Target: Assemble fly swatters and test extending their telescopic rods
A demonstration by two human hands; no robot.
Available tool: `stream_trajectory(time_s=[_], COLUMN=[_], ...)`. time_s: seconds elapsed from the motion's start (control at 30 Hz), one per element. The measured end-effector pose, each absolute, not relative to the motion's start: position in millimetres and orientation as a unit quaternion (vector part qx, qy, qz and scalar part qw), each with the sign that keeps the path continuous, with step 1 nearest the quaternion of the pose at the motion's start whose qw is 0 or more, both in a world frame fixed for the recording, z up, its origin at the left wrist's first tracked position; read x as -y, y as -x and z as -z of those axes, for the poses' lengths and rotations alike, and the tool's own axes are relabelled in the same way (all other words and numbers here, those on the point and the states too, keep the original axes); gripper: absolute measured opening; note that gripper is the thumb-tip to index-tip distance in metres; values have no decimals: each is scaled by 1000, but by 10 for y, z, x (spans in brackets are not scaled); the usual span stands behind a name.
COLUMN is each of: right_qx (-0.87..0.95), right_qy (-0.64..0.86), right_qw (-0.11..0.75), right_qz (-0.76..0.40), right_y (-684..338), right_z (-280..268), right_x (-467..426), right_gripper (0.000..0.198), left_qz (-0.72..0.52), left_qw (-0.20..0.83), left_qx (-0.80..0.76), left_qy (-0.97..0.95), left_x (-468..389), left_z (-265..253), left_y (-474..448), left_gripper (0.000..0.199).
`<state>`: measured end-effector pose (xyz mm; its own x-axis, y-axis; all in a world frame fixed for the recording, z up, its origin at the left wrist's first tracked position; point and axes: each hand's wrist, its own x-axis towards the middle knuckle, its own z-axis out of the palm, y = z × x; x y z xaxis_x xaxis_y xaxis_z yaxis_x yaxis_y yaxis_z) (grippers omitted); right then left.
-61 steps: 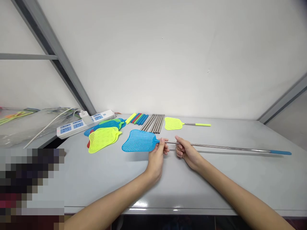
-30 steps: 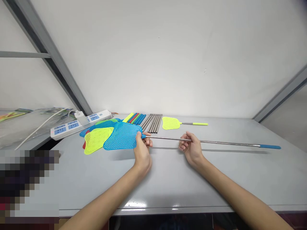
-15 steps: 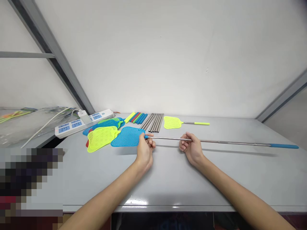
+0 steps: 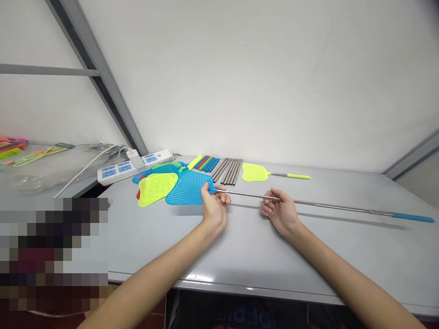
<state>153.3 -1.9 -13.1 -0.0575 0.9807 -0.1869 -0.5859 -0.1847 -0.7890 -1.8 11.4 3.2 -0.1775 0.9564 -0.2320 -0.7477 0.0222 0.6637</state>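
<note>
A fly swatter with a blue mesh head [image 4: 189, 188] is held above the table, its thin metal rod stretched long to a blue grip [image 4: 413, 217] at the far right. My left hand [image 4: 215, 205] is closed around the neck where the head meets the rod, thumb on top. Farther along, my right hand [image 4: 279, 209] has its fingers curled round the middle of the rod. Just left of the blue head lie a yellow swatter head [image 4: 156, 189] and, behind it, a pile of blue, green and red heads [image 4: 161, 168].
At the back lie several coloured grip sleeves [image 4: 206, 163] and several metal tubes [image 4: 231, 171]. A short yellow swatter [image 4: 255, 172] lies to their right on the grey table [image 4: 260, 256]. A white power strip [image 4: 120, 170] and plastic bags [image 4: 75, 160] are at the left.
The view has shifted, so things on the table appear farther right. The swatter's head has tilted up slightly and its grip end is lower; both hands keep their hold.
</note>
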Motion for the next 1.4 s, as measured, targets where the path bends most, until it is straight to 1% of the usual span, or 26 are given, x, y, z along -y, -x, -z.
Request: stream_trajectory(time_s=[0.13, 0.33, 0.47, 0.7, 1.07, 1.13, 1.3, 1.4], right_qx=[254, 255, 255, 296, 315, 323, 386, 397], right_qy=[356, 353, 374, 405, 399, 390, 360, 344], right_qw=[561, 569, 570, 533, 521, 505, 418, 394], right_qz=[-703, -697, -686, -681, -686, -699, -740, -754], right_y=[-1547, -1567, -1573, -1578, -1591, -1609, -1661, -1672], right_z=[142, 135, 134, 142, 128, 112, 36, 12], right_x=[17, 11, 4, 7, 2, 1, 14, 20], right_gripper=[20, 20, 19, 19, 22, 23, 33, 36], left_qz=[-690, -685, -671, -628, -623, -627, -661, -684], left_qw=[605, 565, 575, 620, 637, 634, 600, 576], left_qx=[-357, -403, -410, -444, -430, -429, -435, -434], left_qy=[-176, -222, -225, -154, -147, -144, -117, -112], left_x=[-127, -126, -128, -123, -123, -123, -81, -39], left_z=[-26, 8, 45, 124, 97, 98, 108, 118], left_y=[25, 7, -1, -3, 0, -3, -32, -57], left_gripper=[44, 40, 40, 40, 34, 32, 28, 27])
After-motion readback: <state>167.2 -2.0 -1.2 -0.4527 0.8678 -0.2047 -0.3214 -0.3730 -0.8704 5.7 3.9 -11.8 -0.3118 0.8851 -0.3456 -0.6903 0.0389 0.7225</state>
